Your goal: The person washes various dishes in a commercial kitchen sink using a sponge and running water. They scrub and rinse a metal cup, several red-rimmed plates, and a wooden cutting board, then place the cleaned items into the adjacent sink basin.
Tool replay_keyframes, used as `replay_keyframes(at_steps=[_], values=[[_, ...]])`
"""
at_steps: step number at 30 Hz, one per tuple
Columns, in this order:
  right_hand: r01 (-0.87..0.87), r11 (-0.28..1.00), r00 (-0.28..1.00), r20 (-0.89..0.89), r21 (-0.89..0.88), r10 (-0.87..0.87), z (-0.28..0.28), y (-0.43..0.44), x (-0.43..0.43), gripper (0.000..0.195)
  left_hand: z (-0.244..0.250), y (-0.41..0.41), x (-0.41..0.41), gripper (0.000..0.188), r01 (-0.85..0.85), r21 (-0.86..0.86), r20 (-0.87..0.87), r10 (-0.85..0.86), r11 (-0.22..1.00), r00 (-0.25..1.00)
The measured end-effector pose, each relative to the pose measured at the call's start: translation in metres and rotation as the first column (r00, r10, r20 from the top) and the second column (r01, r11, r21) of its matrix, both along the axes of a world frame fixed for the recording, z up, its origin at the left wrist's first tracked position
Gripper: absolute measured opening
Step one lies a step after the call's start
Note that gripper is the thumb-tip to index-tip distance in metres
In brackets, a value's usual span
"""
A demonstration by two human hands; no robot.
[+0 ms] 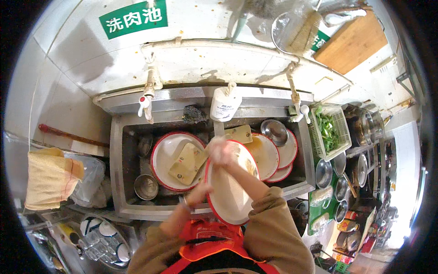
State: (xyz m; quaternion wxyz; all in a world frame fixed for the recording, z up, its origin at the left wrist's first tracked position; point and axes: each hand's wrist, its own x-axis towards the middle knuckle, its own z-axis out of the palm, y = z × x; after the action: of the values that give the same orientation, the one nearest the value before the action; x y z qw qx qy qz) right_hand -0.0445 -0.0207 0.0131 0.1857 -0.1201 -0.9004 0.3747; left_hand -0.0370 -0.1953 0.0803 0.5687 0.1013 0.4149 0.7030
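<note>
My left hand (pixel 201 194) grips the near left rim of a large white enamel plate (pixel 227 200) with a red rim. The plate is tilted over the divider of a steel double sink (pixel 117 167). Across its far part reaches my right hand (pixel 220 151), blurred; whether it holds a cloth or scrubber cannot be seen. Under the left side, another red-rimmed plate (pixel 162 156) lies in the left basin, with a printed rectangular dish (pixel 186 162) on it. More red-rimmed plates (pixel 270 150), a steel bowl (pixel 274 132) and a second rectangular dish (pixel 239 133) crowd the right basin.
A white jug (pixel 226 104) stands on the sink's back ledge beside a dark scouring pad (pixel 195 114). Taps rise at left (pixel 146 102) and right (pixel 301 111). In the left basin sits a small metal bowl (pixel 146 187). A basket of greens (pixel 330 132) adjoins the sink's right side.
</note>
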Motion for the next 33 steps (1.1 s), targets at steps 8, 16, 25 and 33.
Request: replay_keyframes(at_steps=[8, 16, 25, 33], values=[[0.772, 0.628, 0.562, 0.569, -0.099, -0.601, -0.01, 0.064, 0.0, 0.047, -0.005, 0.006, 0.025, 0.072, -0.032, -0.028, -0.173, 0.027, 0.999, 0.985], [-0.118, 0.976, 0.985, 0.148, 0.183, 0.091, -0.046, -0.002, 0.022, 0.028, -0.042, 0.005, -0.003, 0.058, 0.185, -0.141, 0.019, -0.184, 0.973, 0.983], [0.701, 0.692, 0.468, 0.621, 0.172, -0.629, -0.026, 0.079, 0.022, 0.041, -0.041, -0.012, 0.026, 0.045, 0.017, -0.362, -0.005, -0.021, 0.932, 1.0], [0.568, 0.766, 0.738, 0.227, 0.302, -0.636, -0.049, 0.033, 0.033, 0.052, -0.105, -0.026, 0.01, 0.008, -0.161, -0.132, -0.306, 0.115, 0.978, 0.945]])
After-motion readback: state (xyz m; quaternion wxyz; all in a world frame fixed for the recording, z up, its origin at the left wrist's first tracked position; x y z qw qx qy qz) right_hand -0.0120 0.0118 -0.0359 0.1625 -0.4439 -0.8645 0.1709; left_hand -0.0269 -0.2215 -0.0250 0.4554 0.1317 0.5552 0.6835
